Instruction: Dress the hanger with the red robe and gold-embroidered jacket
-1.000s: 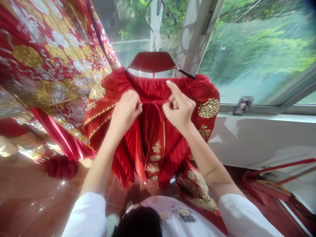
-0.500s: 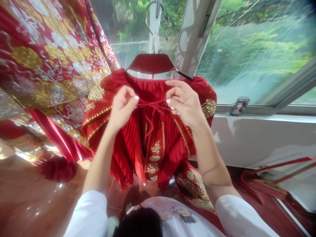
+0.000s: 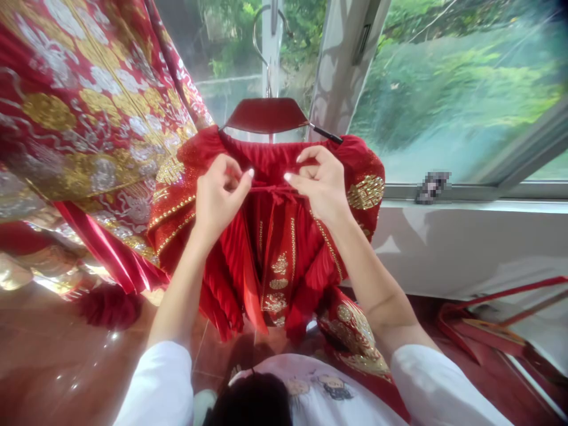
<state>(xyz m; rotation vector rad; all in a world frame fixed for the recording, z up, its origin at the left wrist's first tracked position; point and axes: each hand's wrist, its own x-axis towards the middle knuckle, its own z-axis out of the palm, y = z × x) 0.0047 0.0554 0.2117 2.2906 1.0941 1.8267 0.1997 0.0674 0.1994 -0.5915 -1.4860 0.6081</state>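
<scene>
A red pleated skirt (image 3: 276, 236) with gold embroidery and gold-beaded edges hangs by its waistband in front of me. A thin red cord (image 3: 278, 192) is tied in a knot across the top of it. On the left of the knot my left hand (image 3: 224, 195) is closed in a pinch, with the cord running into its fingers. My right hand (image 3: 320, 183) pinches the cord just right of the knot, thumb tip pointing at the knot. The cord's ends are hidden behind the hands. Above, a dark red hanger (image 3: 268, 115) carries the skirt at both sides.
A red robe (image 3: 93, 106) with gold and silver embroidery hangs close on the left. Behind the hanger is a window frame (image 3: 339, 65). Lower right stands a reddish wooden piece (image 3: 488, 331) of furniture. More embroidered red cloth (image 3: 355, 337) hangs low beside me.
My right hand has moved inward, left toward the knot, and its fingers have curled closer. The loose cord strands that hung below the knot now show less. My left hand has hardly moved.
</scene>
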